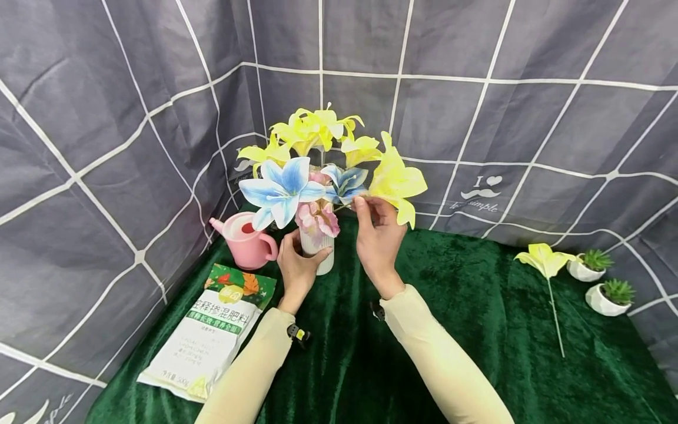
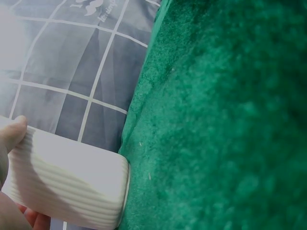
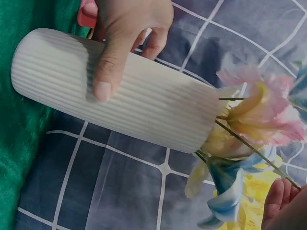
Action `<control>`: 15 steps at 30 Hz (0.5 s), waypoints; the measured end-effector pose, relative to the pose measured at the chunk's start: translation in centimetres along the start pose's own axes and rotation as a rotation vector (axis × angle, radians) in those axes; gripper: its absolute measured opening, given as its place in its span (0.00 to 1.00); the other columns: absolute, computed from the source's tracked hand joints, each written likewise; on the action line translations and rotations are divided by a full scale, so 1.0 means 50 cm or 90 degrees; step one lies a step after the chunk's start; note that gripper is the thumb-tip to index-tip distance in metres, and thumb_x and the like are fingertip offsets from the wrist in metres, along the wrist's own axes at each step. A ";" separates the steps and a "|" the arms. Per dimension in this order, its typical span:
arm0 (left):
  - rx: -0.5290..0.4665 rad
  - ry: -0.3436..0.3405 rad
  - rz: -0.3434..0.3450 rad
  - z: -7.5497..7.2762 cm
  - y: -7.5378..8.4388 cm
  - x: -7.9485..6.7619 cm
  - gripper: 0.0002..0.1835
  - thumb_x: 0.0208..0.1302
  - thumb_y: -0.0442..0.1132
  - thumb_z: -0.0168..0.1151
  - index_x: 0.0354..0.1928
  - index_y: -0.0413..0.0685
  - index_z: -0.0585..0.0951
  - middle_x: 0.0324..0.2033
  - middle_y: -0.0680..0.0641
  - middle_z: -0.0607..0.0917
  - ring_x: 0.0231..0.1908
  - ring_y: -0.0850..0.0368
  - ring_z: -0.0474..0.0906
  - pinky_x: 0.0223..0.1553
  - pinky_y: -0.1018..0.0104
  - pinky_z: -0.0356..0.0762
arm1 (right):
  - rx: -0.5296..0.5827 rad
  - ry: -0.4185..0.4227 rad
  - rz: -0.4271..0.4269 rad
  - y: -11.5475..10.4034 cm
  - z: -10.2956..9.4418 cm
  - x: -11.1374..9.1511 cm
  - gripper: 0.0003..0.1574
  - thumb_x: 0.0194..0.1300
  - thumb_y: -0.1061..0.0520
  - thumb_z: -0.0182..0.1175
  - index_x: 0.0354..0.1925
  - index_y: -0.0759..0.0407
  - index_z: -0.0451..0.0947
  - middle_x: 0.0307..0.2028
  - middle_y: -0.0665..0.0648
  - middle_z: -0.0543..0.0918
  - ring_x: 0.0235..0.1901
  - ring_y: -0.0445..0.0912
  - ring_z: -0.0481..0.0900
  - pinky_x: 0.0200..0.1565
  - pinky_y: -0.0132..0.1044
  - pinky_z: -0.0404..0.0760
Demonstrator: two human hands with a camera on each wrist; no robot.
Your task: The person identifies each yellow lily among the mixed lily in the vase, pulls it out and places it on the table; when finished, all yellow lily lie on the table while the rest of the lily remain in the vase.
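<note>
A white ribbed vase stands on the green cloth, holding blue lilies, pink flowers and several yellow lilies. My left hand grips the vase from its left side, thumb across the front, as the right wrist view also shows. Beside the bouquet, my right hand pinches the stem of a yellow lily that leans out to the right. In the right wrist view that thin stem runs from the vase mouth to the fingers.
A pink watering can stands left of the vase, and a white-and-green fertilizer bag lies in front of it. On the right lie a single yellow lily and two small potted succulents. Dark checked curtain hangs behind.
</note>
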State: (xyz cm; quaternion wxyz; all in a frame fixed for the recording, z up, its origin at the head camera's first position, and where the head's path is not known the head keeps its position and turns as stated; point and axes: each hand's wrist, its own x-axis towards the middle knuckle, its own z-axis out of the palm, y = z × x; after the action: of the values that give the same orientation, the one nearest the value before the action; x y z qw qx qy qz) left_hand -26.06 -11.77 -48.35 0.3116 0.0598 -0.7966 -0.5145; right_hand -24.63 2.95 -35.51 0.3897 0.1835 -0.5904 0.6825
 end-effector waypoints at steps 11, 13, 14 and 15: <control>0.014 0.019 0.023 0.003 -0.002 -0.001 0.36 0.40 0.51 0.85 0.50 0.46 0.79 0.42 0.42 0.82 0.42 0.47 0.81 0.44 0.53 0.79 | 0.054 0.060 -0.016 -0.041 -0.038 0.009 0.12 0.69 0.64 0.63 0.39 0.76 0.79 0.38 0.44 0.89 0.36 0.40 0.89 0.45 0.39 0.87; 0.020 0.015 0.017 0.003 -0.003 -0.001 0.35 0.40 0.52 0.85 0.48 0.46 0.78 0.41 0.42 0.81 0.42 0.47 0.80 0.44 0.54 0.78 | 0.057 0.073 -0.018 -0.048 -0.048 0.012 0.11 0.68 0.63 0.63 0.38 0.75 0.79 0.37 0.45 0.90 0.35 0.41 0.89 0.45 0.39 0.87; 0.021 0.013 0.014 0.003 -0.003 -0.001 0.35 0.40 0.53 0.85 0.47 0.46 0.78 0.41 0.42 0.81 0.43 0.47 0.80 0.44 0.54 0.78 | 0.057 0.080 -0.020 -0.052 -0.054 0.014 0.11 0.68 0.63 0.63 0.38 0.74 0.79 0.37 0.46 0.90 0.35 0.41 0.89 0.45 0.39 0.87; 0.023 0.011 0.011 0.002 -0.004 0.000 0.35 0.40 0.53 0.85 0.46 0.45 0.77 0.41 0.42 0.81 0.43 0.46 0.79 0.44 0.54 0.77 | 0.062 0.085 -0.021 -0.056 -0.060 0.017 0.11 0.68 0.63 0.64 0.38 0.74 0.79 0.37 0.47 0.90 0.35 0.41 0.89 0.45 0.39 0.87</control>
State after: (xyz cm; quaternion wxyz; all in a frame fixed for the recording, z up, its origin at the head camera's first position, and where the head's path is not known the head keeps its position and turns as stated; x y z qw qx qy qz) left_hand -26.17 -11.76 -48.55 0.3215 0.0633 -0.8037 -0.4967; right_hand -22.42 6.07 -33.75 0.4302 0.1662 -0.5261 0.7145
